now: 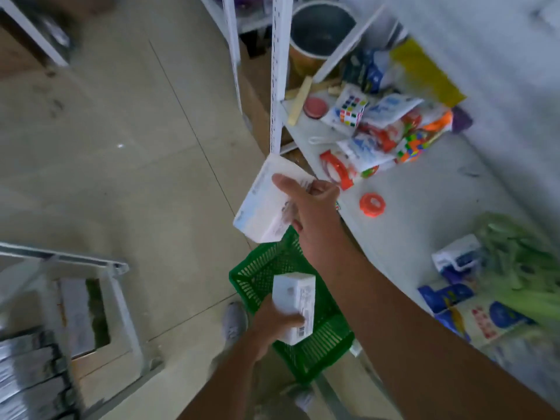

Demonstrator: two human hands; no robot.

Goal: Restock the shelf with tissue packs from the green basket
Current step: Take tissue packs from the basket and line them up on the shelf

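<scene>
A green plastic basket [328, 338] sits on the floor below the shelf edge. My left hand [274, 324] grips a white tissue pack [295, 301] just above the basket. My right hand [315, 216] holds another white tissue pack [266, 204], raised beside the front edge of the white shelf [424, 207]. More tissue packs [457, 257] lie on the shelf at the right.
The shelf carries puzzle cubes [351, 112], orange rings [372, 204], snack bags and green vegetables [521, 268]. A white upright post [277, 86] stands at the shelf's left corner, with a metal bucket [318, 34] behind. A metal step ladder [75, 298] stands at left. My shoe [233, 321] is beside the basket.
</scene>
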